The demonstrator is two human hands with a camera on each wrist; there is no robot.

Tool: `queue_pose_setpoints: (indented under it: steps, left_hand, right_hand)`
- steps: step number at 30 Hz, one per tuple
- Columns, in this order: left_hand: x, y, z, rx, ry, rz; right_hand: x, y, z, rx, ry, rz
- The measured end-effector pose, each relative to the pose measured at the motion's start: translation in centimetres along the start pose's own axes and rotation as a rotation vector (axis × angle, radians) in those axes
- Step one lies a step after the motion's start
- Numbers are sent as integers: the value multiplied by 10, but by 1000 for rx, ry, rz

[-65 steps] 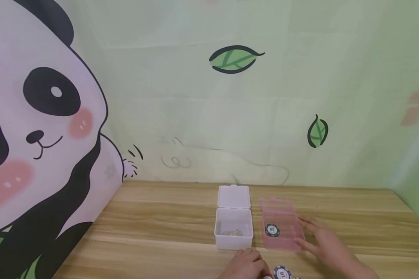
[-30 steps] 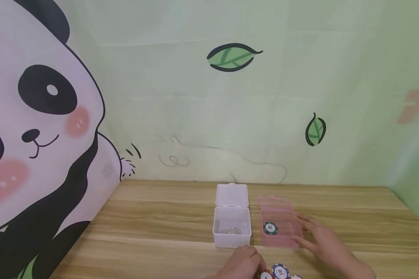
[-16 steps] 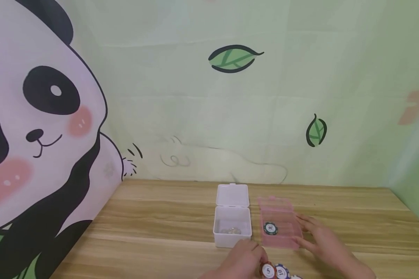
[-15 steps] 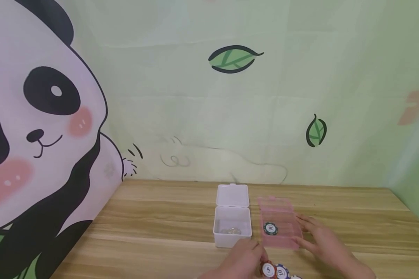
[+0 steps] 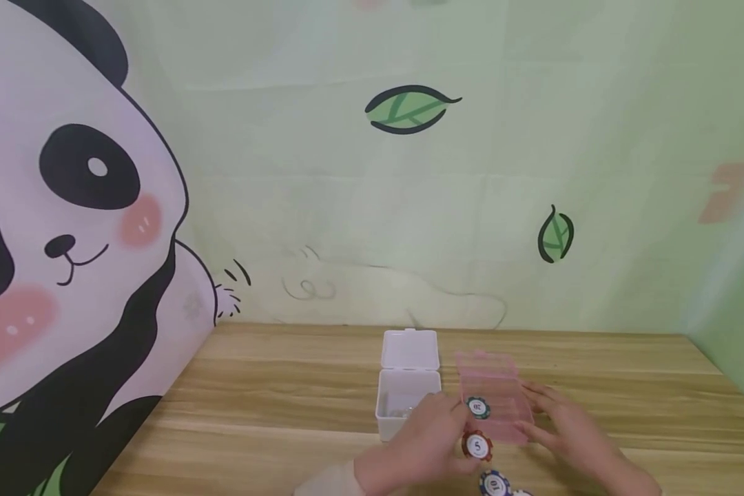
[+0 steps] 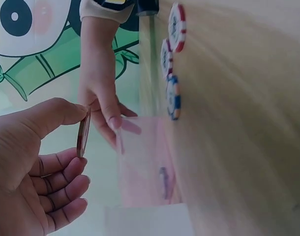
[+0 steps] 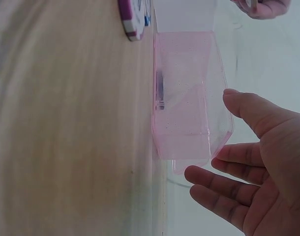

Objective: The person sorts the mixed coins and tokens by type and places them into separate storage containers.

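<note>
Thumb and fingers of my left hand (image 5: 424,430) pinch a red poker chip (image 5: 477,446) marked 5, raised over the table in front of an open pink see-through box (image 5: 502,430). The left wrist view shows the chip (image 6: 83,133) edge-on between thumb and forefinger. My right hand (image 5: 579,430) holds the right end of the pink box, thumb at the front corner and fingers at the rear one. A dark green chip (image 5: 478,407) marked 20 lies inside that box. Below the held chip are a blue chip (image 5: 494,483) marked 10 and a partly cut-off pale chip (image 5: 522,492).
An open white box (image 5: 384,413) stands left of the pink one; its contents are partly hidden behind my left hand. Several chips, one of them red and white (image 6: 177,27), lie in a row on the wooden table (image 5: 273,393). A panda-print cloth (image 5: 322,172) hangs behind.
My left hand has lifted the red chip from beside the blue chip and carried it forward, toward the pink box. The right hand stays at the box's right end.
</note>
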State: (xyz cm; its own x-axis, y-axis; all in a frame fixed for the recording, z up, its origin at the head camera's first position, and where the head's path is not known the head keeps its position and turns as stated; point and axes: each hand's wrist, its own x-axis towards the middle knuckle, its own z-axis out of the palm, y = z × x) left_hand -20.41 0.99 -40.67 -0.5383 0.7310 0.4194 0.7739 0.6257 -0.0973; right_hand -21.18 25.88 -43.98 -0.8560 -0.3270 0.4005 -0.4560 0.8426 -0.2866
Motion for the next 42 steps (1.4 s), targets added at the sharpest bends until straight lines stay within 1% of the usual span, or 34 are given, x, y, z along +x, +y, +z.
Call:
queue_pose_setpoints:
  steps: [6,9,11,15,17,24,29,33,38,42]
  left_hand:
    - [12,-6,-6,-9,-37,0]
    - [19,-9,-6,25,-47,-5]
    - [23,-11,-7,43,-60,-18]
    - [30,-17,-5,40,-106,-53]
    - [33,-19,-3,28,-126,-63]
    - [45,-30,7,38,-164,-34]
    - [54,-35,15,-14,-202,-48]
    - [60,-37,21,-36,-222,-60]
    - [67,-38,28,-63,-253,-89]
    - [72,-37,32,-55,-272,-92]
  right_hand:
    - [-1,1,1,19,-7,9]
    - [-1,1,1,26,-4,8]
    - [-1,1,1,26,2,7]
    - [-1,0,2,11,8,2]
    - [-1,0,2,3,8,1]
    - [-1,1,1,16,-1,9]
    - [0,2,1,24,-13,15]
    - [0,2,2,31,-23,17]
    - [0,2,1,36,-33,28]
    - [-1,1,1,33,-30,29]
